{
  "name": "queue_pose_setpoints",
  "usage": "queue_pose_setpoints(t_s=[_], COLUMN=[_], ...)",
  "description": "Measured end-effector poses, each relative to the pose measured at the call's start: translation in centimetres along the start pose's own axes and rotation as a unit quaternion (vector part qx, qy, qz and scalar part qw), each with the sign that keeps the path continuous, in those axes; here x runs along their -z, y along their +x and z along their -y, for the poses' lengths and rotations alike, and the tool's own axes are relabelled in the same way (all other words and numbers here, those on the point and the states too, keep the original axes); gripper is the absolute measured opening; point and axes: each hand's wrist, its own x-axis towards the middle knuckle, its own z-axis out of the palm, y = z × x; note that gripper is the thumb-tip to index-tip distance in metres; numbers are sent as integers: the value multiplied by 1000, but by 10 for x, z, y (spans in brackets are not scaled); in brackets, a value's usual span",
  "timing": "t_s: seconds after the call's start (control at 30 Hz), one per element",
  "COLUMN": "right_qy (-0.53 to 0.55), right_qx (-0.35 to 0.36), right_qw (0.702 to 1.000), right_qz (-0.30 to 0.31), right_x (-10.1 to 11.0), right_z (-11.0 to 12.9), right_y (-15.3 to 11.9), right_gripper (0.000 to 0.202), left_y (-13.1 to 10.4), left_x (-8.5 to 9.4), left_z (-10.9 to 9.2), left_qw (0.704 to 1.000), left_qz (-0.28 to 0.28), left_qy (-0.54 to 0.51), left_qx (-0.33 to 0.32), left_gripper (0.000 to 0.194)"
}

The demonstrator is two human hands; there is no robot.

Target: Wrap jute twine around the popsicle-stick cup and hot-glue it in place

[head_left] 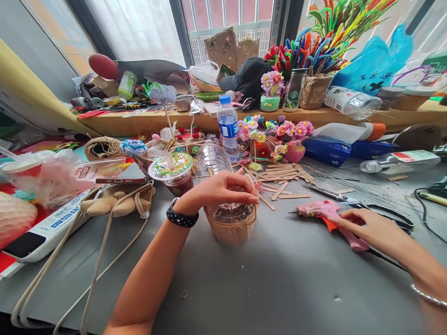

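My left hand is bent over the mouth of the tub, thumb and fingers closed on the right side of its rim; just where the finger pads press, I can't see. The tub stands upright on the table, its wall faced with flat wooden strips and its rim edged with twine. A firm but light hold seems best here, enough to stop it turning without squashing the plastic or tugging the twine loose.

My right hand is over the handle of the glue gun, right of the tub, with the fingers loosely stretched; I can't tell whether they grip it or only rest there. The nozzle points towards the tub, so I should treat it as hot, take the gun by its handle alone and approach with my left fingers well clear of the tip. The cord runs from the handle under my right wrist and could snag if I swing the gun quickly.

Loose sticks lie beyond the tub to the right, and scissors farther right; a low sweep could catch either. The cup, just left of the tub, could tip if nudged.
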Motion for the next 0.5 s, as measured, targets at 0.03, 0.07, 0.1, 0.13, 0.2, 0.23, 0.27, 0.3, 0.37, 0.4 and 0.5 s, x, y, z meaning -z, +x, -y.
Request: queue_pose_setpoints(t_s=[0.03,0.07,0.1,0.13,0.2,0.23,0.27,0.3,0.37,0.4,0.5], right_qy=[-11,-13,-4,14,76,108,133,145,155,163,216], right_qx=[-13,-24,-26,-10,61,100,140,179,236,254,276], right_qw=[999,997,994,992,992,988,981,973,959,953,934], right_qz=[-33,-69,-102,-121,-81,-47,-15,5,28,34,66], right_x=[3,6,10,12,16,16,15,14,8,4,-5], right_z=[2,8,16,27,57,74,91,108,137,148,168], right_y=[-1,-3,-6,-8,-14,-15,-16,-16,-12,-10,-4], right_gripper=[44,45,47,48,47,45,44,43,44,44,41], left_y=[0,0,1,1,1,1,1,1,1,0,0], left_x=[0,-1,-2,-3,-5,-7,-9,-11,-17,-19,-26], left_z=[0,0,0,-1,-4,-6,-8,-10,-14,-15,-16], left_qw=[1000,1000,1000,999,998,996,994,992,984,979,966], left_qz=[-6,-11,-17,-23,-35,-38,-39,-40,-48,-55,-75], left_qy=[9,14,19,28,58,77,97,119,168,193,243], left_qx=[1,2,4,4,-2,-9,-19,-29,-42,-45,-34], left_gripper=[15,15,16,17,18,19,19,19,19,18,14])
